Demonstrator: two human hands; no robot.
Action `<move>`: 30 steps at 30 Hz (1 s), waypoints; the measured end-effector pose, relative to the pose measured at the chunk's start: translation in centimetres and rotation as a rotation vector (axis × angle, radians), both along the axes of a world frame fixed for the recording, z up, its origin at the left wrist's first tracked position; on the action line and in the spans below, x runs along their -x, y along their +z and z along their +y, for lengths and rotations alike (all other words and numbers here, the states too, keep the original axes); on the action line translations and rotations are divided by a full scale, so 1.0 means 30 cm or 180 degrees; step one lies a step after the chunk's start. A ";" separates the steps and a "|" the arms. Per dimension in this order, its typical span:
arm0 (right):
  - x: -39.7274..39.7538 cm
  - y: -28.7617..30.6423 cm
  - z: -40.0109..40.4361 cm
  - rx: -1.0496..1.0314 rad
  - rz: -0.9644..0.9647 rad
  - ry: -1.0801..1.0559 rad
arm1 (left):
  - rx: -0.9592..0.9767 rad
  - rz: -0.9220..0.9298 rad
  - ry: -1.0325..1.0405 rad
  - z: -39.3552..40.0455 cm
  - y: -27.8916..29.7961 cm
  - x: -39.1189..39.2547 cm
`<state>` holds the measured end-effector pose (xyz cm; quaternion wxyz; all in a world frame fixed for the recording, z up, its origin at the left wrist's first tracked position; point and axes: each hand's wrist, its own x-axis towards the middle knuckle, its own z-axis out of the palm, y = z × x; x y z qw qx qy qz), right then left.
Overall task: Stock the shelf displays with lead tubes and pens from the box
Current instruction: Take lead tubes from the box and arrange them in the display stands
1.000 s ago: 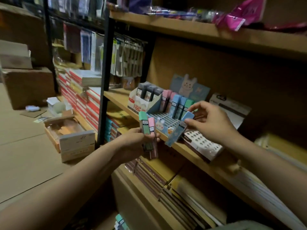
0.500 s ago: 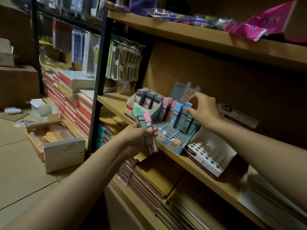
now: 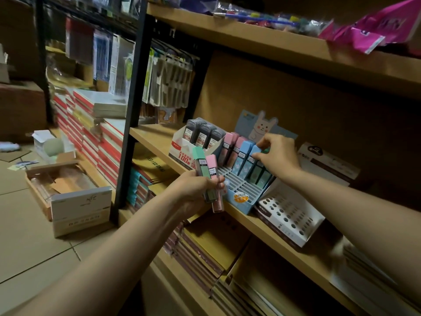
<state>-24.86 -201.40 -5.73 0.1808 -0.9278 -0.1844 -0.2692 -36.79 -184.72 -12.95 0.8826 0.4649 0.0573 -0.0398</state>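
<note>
Lead tubes [image 3: 242,158] in pink, blue and green stood upright in the back slots of a blue display [image 3: 245,195] on the middle shelf [image 3: 150,139], under a bunny header card [image 3: 262,125]. The shelf was a wooden board on a black frame, with another board above it carrying pink packets [image 3: 373,30]. Stacks of notebooks [image 3: 205,249] lay on the board below. On the floor to the left sat an open box [image 3: 68,197]. Left of the blue display, touching it, stood a white carton [image 3: 193,149] of dark tubes. To its right lay a white tray [image 3: 289,215] dotted with holes.

The left hand [image 3: 193,190] was curled around two tubes, a green tube [image 3: 201,169] and a pink tube [image 3: 214,181], held upright in front of the shelf edge. The right hand [image 3: 278,153] reached over the display, and its fingertips [image 3: 264,144] pinched the cap of a blue tube [image 3: 250,161] standing in the back row, next to the green ones.
</note>
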 end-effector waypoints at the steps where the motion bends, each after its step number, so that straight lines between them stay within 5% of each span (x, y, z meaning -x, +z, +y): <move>1: 0.001 -0.007 0.001 0.0040 -0.0021 -0.0008 | -0.0092 -0.0061 -0.0051 0.001 -0.003 0.003; 15: 0.052 0.020 0.028 0.0304 0.0210 -0.0112 | -0.1347 -0.0720 -0.0145 0.027 -0.045 0.040; 17: 0.098 0.027 0.054 0.0027 0.0164 0.0338 | -0.1361 -0.0767 -0.0208 0.029 -0.044 0.047; 20: 0.182 0.013 0.110 -0.0116 0.0999 0.1119 | -0.1351 -0.0812 -0.0220 0.031 -0.041 0.048; 24: 0.203 -0.019 0.152 0.0296 0.1023 0.1041 | -0.1275 -0.0773 -0.0159 0.044 -0.037 0.047; 28: 0.163 0.046 0.136 -0.0518 0.1370 0.1069 | -0.1166 -0.0618 0.0171 0.076 -0.044 0.038; 30: 0.121 0.104 0.114 -0.0774 0.0998 0.0921 | -0.1196 -0.0492 0.0399 0.100 -0.055 0.025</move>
